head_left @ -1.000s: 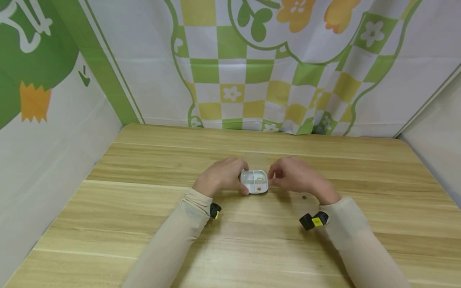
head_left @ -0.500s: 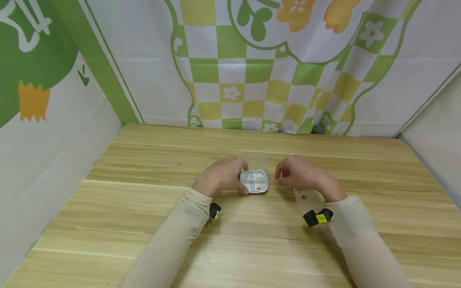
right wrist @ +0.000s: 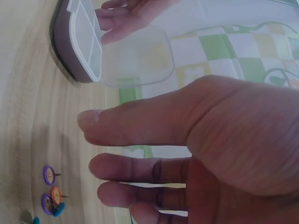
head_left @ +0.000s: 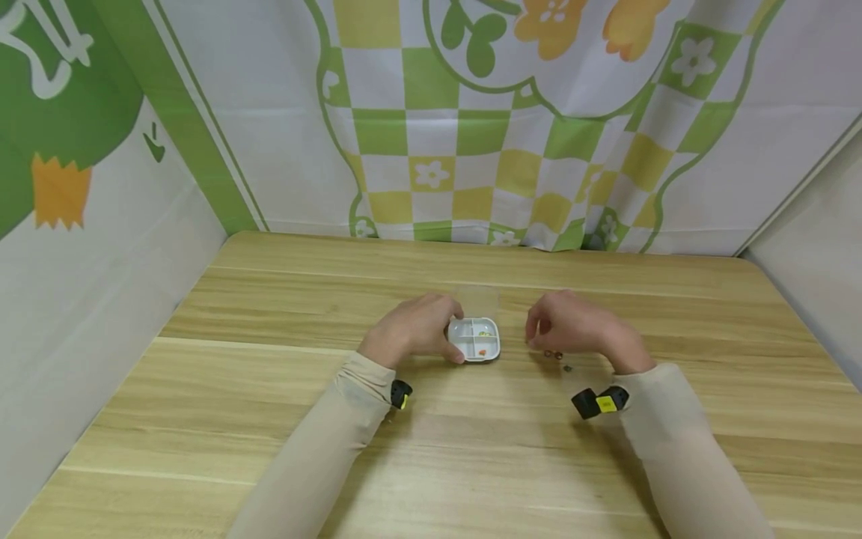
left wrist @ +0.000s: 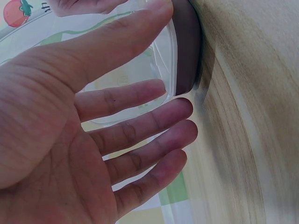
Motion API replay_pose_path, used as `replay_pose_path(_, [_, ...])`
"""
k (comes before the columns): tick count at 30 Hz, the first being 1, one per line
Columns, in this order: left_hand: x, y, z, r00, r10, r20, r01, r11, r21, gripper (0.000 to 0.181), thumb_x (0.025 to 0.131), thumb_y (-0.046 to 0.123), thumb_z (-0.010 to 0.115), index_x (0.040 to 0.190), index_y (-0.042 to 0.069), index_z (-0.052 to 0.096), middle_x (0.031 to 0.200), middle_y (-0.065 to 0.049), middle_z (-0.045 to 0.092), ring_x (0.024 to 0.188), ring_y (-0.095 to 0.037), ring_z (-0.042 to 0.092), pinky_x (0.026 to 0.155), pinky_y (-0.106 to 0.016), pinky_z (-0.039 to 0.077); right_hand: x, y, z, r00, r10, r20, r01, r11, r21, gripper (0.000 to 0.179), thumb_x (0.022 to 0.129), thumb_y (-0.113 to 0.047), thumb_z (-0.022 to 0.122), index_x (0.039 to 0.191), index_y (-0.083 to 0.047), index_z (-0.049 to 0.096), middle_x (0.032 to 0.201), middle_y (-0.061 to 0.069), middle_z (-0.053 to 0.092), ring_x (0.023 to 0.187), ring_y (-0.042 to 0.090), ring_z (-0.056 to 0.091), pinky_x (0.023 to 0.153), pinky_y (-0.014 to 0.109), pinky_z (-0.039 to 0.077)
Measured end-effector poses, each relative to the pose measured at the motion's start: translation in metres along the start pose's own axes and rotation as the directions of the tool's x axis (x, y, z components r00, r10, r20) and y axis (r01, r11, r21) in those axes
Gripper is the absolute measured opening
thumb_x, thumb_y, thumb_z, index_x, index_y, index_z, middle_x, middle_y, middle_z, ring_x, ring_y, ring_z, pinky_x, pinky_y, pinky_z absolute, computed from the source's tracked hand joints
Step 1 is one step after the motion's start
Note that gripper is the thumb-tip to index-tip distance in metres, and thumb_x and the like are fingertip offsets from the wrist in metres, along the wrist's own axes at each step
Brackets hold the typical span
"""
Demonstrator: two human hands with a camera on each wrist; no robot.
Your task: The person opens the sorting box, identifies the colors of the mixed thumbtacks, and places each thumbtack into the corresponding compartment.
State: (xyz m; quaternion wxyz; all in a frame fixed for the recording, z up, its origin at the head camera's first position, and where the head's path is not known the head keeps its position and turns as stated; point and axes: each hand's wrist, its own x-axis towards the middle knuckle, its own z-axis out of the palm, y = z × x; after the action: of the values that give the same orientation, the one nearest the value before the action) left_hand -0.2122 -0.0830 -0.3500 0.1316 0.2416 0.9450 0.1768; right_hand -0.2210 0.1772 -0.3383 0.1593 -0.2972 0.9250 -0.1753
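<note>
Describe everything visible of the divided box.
The box is rounded-square and looks plastic: white inside, dark outside, with dividers making four compartments. Its clear lid is open on the far side. Yellowish bits lie in the far-right compartment, an orange bit in the near-right one. It appears to rest upright on the table; the left hand has its grip on the left end.

The sleeved left arm (head_left: 316, 457) and right arm (head_left: 680, 457) reach forward and slant inward, toward each other. The left hand (head_left: 416, 326) grips between its thumb (left wrist: 112, 46) and forefinger (left wrist: 119, 99), its other three fingers (left wrist: 145, 122) extended and slightly spread. The right hand (head_left: 575, 323) stays level with it, well apart, palm inward, its thumb and fingers nearly straight, with a gap between thumb and fingertips.
</note>
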Motion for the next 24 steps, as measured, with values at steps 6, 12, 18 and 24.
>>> replay_pose_path(6, [0.000,-0.001,0.000,1.000,0.000,-0.003,0.000,1.000,-0.003,0.061,0.075,0.030,0.092,0.124,0.003,0.068,0.117,-0.007,0.068,0.097,-0.018,0.060,0.087,-0.038,0.050,-0.003,0.003,-0.004,0.997,0.079,0.018,-0.078,0.997,-0.028,0.005,0.086,-0.013,0.077,0.083,-0.015,0.074,0.077,-0.005,0.065,0.071,0.014,0.058,0.069,0.035,0.048])
replay_pose_path(12, [0.000,-0.001,0.000,1.000,-0.002,-0.004,0.002,1.000,0.002,0.062,0.075,0.030,0.092,0.125,0.003,0.068,0.118,-0.007,0.068,0.098,-0.018,0.060,0.088,-0.038,0.050,-0.005,0.006,-0.007,0.995,0.101,0.014,-0.100,0.994,-0.032,0.007,0.081,-0.012,0.079,0.078,-0.015,0.073,0.077,-0.005,0.067,0.073,0.013,0.059,0.069,0.035,0.049])
replay_pose_path(18, [0.000,0.000,0.000,1.000,-0.004,-0.001,0.004,1.000,0.008,0.062,0.075,0.031,0.092,0.126,0.003,0.068,0.119,-0.008,0.068,0.099,-0.019,0.060,0.089,-0.038,0.049,-0.007,0.011,-0.007,0.991,0.129,0.028,-0.128,0.991,-0.047,0.013,0.079,-0.017,0.084,0.073,-0.016,0.072,0.074,-0.007,0.067,0.072,0.013,0.059,0.068,0.033,0.048])
replay_pose_path(24, [0.000,0.000,0.001,1.000,0.000,0.003,0.000,1.000,0.009,0.062,0.075,0.031,0.092,0.125,0.003,0.068,0.119,-0.007,0.068,0.099,-0.018,0.060,0.089,-0.038,0.049,-0.007,0.014,-0.006,0.989,0.142,0.045,-0.139,0.988,-0.069,0.016,0.080,-0.021,0.084,0.071,-0.016,0.072,0.075,-0.006,0.067,0.071,0.014,0.057,0.067,0.033,0.047])
